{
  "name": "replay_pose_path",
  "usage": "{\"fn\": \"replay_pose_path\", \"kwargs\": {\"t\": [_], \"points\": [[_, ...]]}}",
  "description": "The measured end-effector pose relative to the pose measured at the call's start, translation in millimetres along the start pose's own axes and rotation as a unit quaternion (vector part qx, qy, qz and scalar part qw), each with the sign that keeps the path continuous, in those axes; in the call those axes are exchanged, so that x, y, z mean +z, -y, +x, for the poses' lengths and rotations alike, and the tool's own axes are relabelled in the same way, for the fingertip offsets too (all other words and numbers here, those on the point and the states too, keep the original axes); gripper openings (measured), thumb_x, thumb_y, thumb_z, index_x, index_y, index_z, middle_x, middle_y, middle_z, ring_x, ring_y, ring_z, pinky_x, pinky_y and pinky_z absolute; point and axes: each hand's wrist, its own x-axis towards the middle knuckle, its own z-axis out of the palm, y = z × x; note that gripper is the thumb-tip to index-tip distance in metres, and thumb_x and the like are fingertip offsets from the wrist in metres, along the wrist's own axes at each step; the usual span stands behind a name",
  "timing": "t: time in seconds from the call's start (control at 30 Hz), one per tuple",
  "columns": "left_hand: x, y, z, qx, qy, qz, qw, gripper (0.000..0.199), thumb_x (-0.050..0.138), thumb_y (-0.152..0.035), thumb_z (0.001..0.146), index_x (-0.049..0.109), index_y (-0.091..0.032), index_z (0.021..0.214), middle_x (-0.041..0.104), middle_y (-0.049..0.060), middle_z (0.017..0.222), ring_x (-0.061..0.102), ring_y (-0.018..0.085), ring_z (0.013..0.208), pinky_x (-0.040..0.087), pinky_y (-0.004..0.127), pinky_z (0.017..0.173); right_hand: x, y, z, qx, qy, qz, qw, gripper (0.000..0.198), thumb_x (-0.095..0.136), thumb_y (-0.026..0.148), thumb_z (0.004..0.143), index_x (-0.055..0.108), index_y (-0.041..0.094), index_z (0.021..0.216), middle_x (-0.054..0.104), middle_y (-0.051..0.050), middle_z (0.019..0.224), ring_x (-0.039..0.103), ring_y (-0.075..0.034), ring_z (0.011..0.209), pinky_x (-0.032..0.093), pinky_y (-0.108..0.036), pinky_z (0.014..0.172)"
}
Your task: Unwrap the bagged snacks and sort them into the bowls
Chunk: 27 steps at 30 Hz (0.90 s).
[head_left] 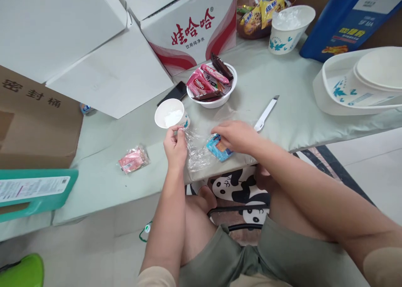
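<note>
My left hand (176,148) is closed in a pinch on the edge of a crinkled clear plastic bag (198,151) near the table's front edge. Just to the right, my right hand (237,136) curls over a small blue packet (220,148), its fingertips partly hidden. Whether the packet lies inside or beside the clear plastic, I cannot tell. Directly beyond my left hand stands a paper cup (185,120) with something white inside. A white-handled knife (266,114) lies beyond my right hand. To the left of my left hand is a pink wrapped packet (133,159).
A white bowl (212,104) of wrapped wafer bars stands behind, beside a dark phone (172,93). White cartons (191,32) line the back. At right are a paper cup (281,40), a blue container (339,23) and a white basin (323,98). A green jug (67,186) is at left.
</note>
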Motion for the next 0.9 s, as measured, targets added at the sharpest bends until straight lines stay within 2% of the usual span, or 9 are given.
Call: {"fn": "replay_pose_path", "kwargs": {"t": [0.1, 0.27, 0.33, 0.47, 0.73, 0.9], "points": [[0, 2, 0, -0.003, -0.006, 0.002, 1.0, 0.027, 0.07, -0.046, 0.085, 0.063, -0.021, 0.087, 0.042, -0.009, 0.044, 0.033, 0.007, 0.037, 0.02, 0.02, 0.039, -4, 6, -3, -0.021, 0.05, -0.003, 0.999, 0.036, 0.054, 0.019, 0.085, 0.071, 0.023, 0.116, 0.075, -0.009, 0.111, 0.066, -0.03, 0.104, 0.046, -0.04, 0.082], [-5, 2, 2, -0.007, -0.037, -0.003, 0.999, 0.022, 0.069, -0.041, 0.086, 0.063, -0.02, 0.086, 0.04, -0.009, 0.045, 0.032, 0.006, 0.037, 0.018, 0.02, 0.039, -5, 1, -23, -0.038, 0.038, 0.013, 0.998, 0.052, 0.06, 0.026, 0.083, 0.059, 0.022, 0.135, 0.065, -0.012, 0.134, 0.06, -0.032, 0.119, 0.044, -0.043, 0.092], [-5, 1, 4, -0.014, -0.05, -0.008, 0.999, 0.021, 0.069, -0.04, 0.086, 0.062, -0.02, 0.085, 0.04, -0.01, 0.045, 0.03, 0.006, 0.036, 0.017, 0.02, 0.038, -4, -3, -29, -0.04, 0.024, -0.002, 0.999, 0.056, 0.063, 0.028, 0.081, 0.056, 0.018, 0.136, 0.065, -0.015, 0.131, 0.059, -0.033, 0.118, 0.044, -0.044, 0.095], [-2, -1, 6, -0.021, -0.053, -0.005, 0.998, 0.019, 0.068, -0.037, 0.085, 0.062, -0.019, 0.085, 0.04, -0.01, 0.044, 0.03, 0.005, 0.036, 0.017, 0.019, 0.038, -5, -4, -35, -0.023, 0.038, -0.037, 0.998, 0.041, 0.063, 0.029, 0.08, 0.061, 0.015, 0.119, 0.065, -0.016, 0.114, 0.06, -0.033, 0.108, 0.045, -0.042, 0.09], [5, -2, 6, -0.028, -0.044, -0.006, 0.999, 0.015, 0.064, -0.033, 0.086, 0.061, -0.018, 0.084, 0.037, -0.011, 0.044, 0.03, 0.006, 0.036, 0.019, 0.018, 0.037, -16, 5, -34, 0.031, 0.101, -0.026, 0.994, 0.039, 0.063, 0.031, 0.08, 0.058, 0.02, 0.116, 0.067, -0.012, 0.118, 0.064, -0.032, 0.108, 0.045, -0.039, 0.086], [1, 0, 6, -0.042, -0.059, 0.003, 0.997, 0.018, 0.066, -0.035, 0.084, 0.062, -0.017, 0.085, 0.039, -0.01, 0.045, 0.031, 0.005, 0.036, 0.02, 0.017, 0.038, -18, 6, -32, 0.034, 0.102, -0.051, 0.993, 0.043, 0.066, 0.032, 0.08, 0.058, 0.019, 0.12, 0.067, -0.012, 0.12, 0.064, -0.032, 0.109, 0.044, -0.041, 0.09]]}}
